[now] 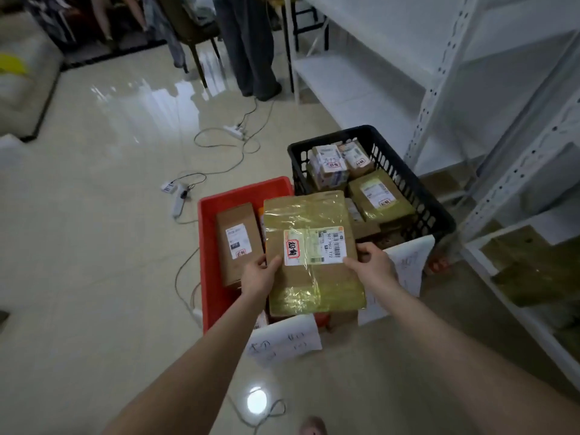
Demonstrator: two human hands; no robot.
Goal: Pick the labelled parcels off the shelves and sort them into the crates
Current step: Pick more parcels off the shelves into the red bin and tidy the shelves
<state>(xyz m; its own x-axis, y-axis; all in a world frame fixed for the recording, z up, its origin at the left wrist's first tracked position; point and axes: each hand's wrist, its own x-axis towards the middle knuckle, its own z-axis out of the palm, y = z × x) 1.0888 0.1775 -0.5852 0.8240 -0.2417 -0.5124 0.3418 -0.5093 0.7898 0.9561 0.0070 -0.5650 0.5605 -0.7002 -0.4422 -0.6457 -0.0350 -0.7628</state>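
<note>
Above the near end of the red crate (pixel 241 191), the person held a flat, tape-wrapped parcel (pixel 301 211) level in both hands, its far corner reaching over the rim of the black crate (pixel 408 180) beside it.

The sound way to finish this step would be to match the red-ringed handwritten mark on the parcel's label (pixel 314 246) against the paper sign (pixel 285 340) on the red crate and the other sign (pixel 408 262) on the black one. Their writing was too blurred to tell which crate was right. The parcel would best go down flat and label up, either next to the brown box (pixel 238 243) in the red crate or on the parcels in the black one. Both grips should last until it rested, since the glossy tape looked slippery.

The left hand (pixel 260 274) gripped the parcel's left edge, thumb on top just beside the label and fingers hidden underneath. The right hand (pixel 375 262) gripped the right edge, thumb at the label's lower corner and fingers curled round the side.
</note>
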